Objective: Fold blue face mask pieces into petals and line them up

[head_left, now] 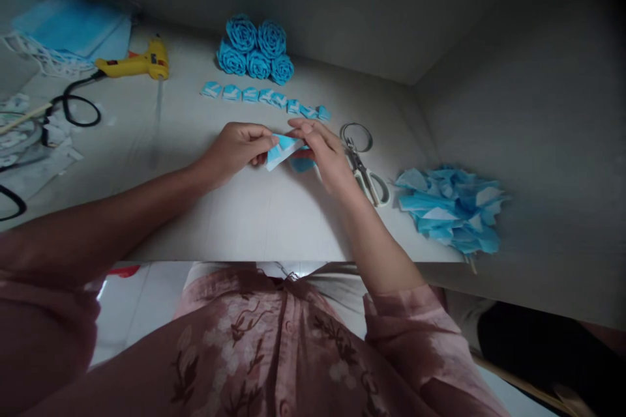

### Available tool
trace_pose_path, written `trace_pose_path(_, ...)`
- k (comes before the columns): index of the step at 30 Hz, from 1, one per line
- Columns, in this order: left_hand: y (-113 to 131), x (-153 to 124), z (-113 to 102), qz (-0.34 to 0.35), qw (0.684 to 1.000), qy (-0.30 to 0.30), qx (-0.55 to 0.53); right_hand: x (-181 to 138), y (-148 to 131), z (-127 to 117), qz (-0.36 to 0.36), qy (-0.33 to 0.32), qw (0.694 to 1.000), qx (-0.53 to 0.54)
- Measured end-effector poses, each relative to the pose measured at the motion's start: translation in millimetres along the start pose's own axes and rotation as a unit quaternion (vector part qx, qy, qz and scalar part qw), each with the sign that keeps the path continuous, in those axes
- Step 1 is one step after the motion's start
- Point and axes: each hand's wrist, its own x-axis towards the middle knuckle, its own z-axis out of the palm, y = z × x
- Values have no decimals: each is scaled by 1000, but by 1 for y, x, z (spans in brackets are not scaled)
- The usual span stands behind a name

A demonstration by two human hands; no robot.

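Between my two hands is a small folded piece of blue-and-white mask fabric (282, 151), held just above the table. My left hand (243, 143) pinches its left end between thumb and fingers. The fingers of my right hand (323, 148) close on its right end and partly cover it. Below my right fingers lies another blue piece (303, 164), mostly hidden. A row of several small folded blue pieces (251, 94) lies just beyond my hands. Scissors with white handles (362, 176) rest close to my right wrist.
Several blue rolled flowers (258, 49) are stacked at the back. A yellow glue gun (139, 64) with a black cord stands at left, near a pile of blue face masks (78, 26). Wire coil (359, 137) lies by the scissors; crumpled blue fabric (450, 208) sits at right.
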Motion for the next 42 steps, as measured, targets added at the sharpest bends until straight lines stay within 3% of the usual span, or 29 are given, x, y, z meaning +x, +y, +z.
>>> trace_pose_path(5, -2, 0, 0, 11, 1000, 13, 10, 0, -2, 5, 75, -13, 997, -3)
trace_pose_path(13, 2, 0, -2, 20, 1000, -11, 19, -1, -5, 4, 80, -36, 996, 22)
trace_pose_path(31, 5, -3, 3, 5, 1000, 17, -22, -3, -8, 8, 89, -94, 991, 31)
trace_pose_path(37, 0, 0, 4, -12, 998, 29, -59, -1, -3, 8, 71, -46, 996, 23)
trace_pose_path(42, -4, 2, 4, -41, 992, 2, -122, 1, 2, 4, 36, -36, 999, -17)
